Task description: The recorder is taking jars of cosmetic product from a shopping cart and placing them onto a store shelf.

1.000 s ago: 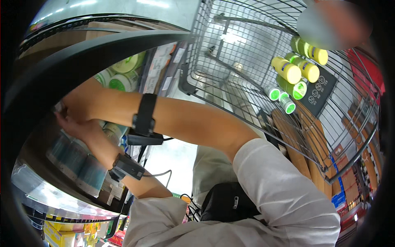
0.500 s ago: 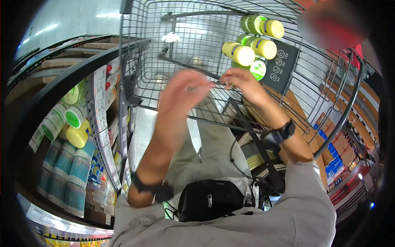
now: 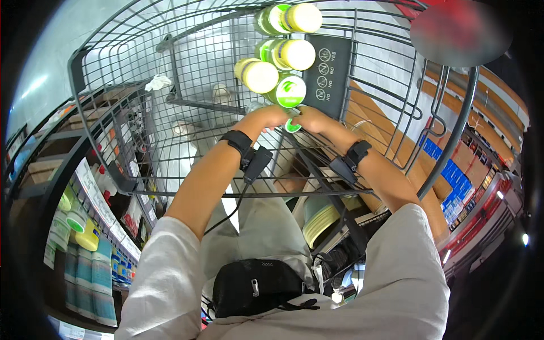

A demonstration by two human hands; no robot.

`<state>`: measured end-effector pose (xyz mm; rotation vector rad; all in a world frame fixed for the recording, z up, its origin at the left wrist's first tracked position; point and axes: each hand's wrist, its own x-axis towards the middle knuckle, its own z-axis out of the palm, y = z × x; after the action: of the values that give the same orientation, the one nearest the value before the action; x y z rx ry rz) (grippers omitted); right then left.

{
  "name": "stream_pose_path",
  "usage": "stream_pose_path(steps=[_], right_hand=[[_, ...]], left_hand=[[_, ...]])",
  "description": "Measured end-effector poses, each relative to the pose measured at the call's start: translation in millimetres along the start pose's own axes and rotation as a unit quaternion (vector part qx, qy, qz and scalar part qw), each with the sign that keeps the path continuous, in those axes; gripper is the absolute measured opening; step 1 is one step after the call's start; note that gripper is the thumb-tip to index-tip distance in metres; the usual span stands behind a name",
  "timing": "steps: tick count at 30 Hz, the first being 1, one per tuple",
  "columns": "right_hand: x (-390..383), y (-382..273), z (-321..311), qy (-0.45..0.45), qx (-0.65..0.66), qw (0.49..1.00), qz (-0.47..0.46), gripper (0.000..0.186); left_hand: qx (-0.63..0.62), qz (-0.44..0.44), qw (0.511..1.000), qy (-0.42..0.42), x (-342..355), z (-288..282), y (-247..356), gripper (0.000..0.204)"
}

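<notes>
My left hand [image 3: 273, 117] and my right hand [image 3: 315, 120] meet inside the wire shopping cart [image 3: 195, 195]. Their fingers are curled around a green-lidded container [image 3: 293, 126], most of which they hide. Just beyond my hands lies a canister with a bright green and white end [image 3: 290, 92]. Beside it, a yellow-capped canister [image 3: 259, 76] is tilted toward me. Two more yellow-capped green canisters rest on their sides, a middle one [image 3: 294, 54] and a far one [image 3: 303, 18].
A dark panel [image 3: 327, 76] with printed symbols is on the cart's right part, near the curved handle [image 3: 467, 113]. Shelves at left carry blue-green canisters [image 3: 93, 272] and a yellow container [image 3: 88, 238]. A black waist bag [image 3: 258, 289] hangs before me. Someone in red stands at upper right.
My left hand has reached forward and closed beside my right hand at the green lid. The view has shifted, so the cart and canisters appear farther left.
</notes>
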<state>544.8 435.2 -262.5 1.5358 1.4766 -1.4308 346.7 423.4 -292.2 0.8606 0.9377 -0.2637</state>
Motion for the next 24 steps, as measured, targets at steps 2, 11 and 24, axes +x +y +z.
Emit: stream_pose_path(steps=[2,11,24], right_hand=[[1.3,-5.3,-1.6,-0.037,0.052,0.998,0.020,0.046],[11.4,-2.2,4.1,-0.162,0.149,0.975,0.026,0.040],[-86.6,-185.6,-35.1,-0.087,0.273,0.937,-0.202,0.076]], left_hand=[[-0.017,-0.040,0.999,-0.020,21.1,6.4,-10.0,0.038],[-0.150,-0.043,0.988,-0.021,17.7,-6.0,-25.6,0.039],[-0.029,0.177,0.950,0.254,-208.4,-81.6,-13.1,0.077]])
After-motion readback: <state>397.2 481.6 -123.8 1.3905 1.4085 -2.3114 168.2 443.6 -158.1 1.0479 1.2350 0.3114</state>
